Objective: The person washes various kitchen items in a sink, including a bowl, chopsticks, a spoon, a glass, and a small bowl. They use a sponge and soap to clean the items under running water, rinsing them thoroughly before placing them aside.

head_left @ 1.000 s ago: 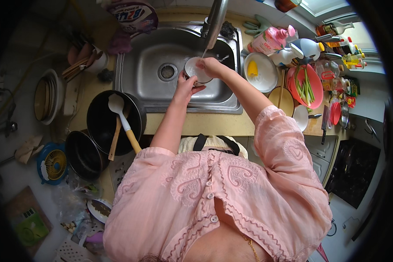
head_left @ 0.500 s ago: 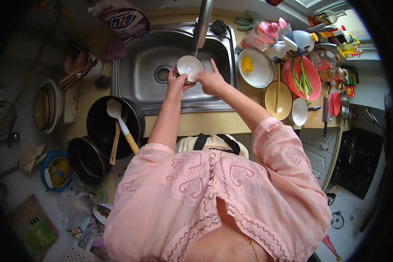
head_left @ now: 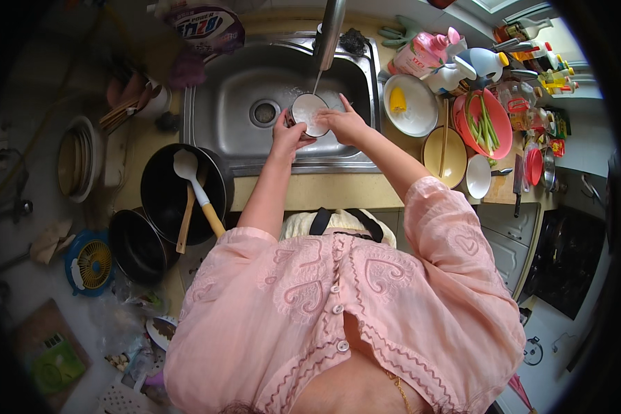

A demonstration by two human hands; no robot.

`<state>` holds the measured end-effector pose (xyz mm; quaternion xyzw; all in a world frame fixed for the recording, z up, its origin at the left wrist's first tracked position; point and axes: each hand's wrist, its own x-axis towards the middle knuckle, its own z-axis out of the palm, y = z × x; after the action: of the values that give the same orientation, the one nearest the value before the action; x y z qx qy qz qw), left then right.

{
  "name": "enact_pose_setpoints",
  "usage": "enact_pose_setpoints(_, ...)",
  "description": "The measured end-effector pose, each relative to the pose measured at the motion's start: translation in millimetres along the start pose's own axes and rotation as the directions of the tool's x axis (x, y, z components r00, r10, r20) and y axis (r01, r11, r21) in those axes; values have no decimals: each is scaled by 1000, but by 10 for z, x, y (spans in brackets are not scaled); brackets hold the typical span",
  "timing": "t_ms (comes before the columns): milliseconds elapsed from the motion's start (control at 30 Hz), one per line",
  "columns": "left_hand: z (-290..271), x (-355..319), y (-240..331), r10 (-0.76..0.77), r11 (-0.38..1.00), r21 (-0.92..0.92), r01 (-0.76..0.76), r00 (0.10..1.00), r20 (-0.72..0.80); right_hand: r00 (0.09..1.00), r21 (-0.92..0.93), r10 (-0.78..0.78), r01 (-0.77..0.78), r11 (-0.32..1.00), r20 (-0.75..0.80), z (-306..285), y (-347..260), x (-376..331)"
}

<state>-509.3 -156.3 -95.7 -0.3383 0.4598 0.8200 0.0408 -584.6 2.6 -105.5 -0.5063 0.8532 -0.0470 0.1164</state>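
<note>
Over the steel sink (head_left: 221, 131), my left hand (head_left: 287, 135) grips a small bowl (head_left: 306, 105) by its side. The bowl is white inside with a darker outside, and its opening faces up. A thin stream of water runs from the faucet (head_left: 330, 31) down to the bowl. My right hand (head_left: 346, 125) lies at the bowl's right rim, its fingers stretched out and reaching inside, with one digit sticking up apart from the others. The fingertips are partly blurred. Left of the bowl, the drain (head_left: 263, 112) shows on the sink floor.
Right of the sink stand a white plate with corn (head_left: 407, 117), a yellow bowl with chopsticks (head_left: 440, 162), a red basket of green stalks (head_left: 493, 131) and a knife (head_left: 517, 186). On the left are a black pot (head_left: 155, 196) with spoons and a second black pot (head_left: 134, 248).
The view has shifted slightly, so the sink and counter sit a little further right. My right fingers have moved further into the bowl. My left hand keeps its hold.
</note>
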Motion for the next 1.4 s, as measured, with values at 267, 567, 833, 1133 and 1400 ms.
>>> enact_pose_setpoints(267, -105, 17, 50, -39, 996, -72, 47, 993, 113, 933, 455, 350, -346, 820, 79, -229, -210, 18)
enact_pose_setpoints(567, -6, 80, 259, -95, 995, 36, 89, 887, 451, 863, 970, 442, -219, -108, 244, -436, -63, -43)
enact_pose_setpoints(833, 241, 438, -94, 135, 810, 583, -66, 988, -76, 700, 804, 687, -287, 520, -194, -489, -234, 13)
enact_pose_setpoints(1133, 297, 380, -31, 307, 574, 786, -230, 950, 54, 635, 917, 763, -367, 157, 123, -704, -299, -111)
enact_pose_setpoints(1400, 224, 395, 239, 80, 677, 709, -198, 977, 196, 634, 929, 754, -360, 88, 174, -712, -199, -60)
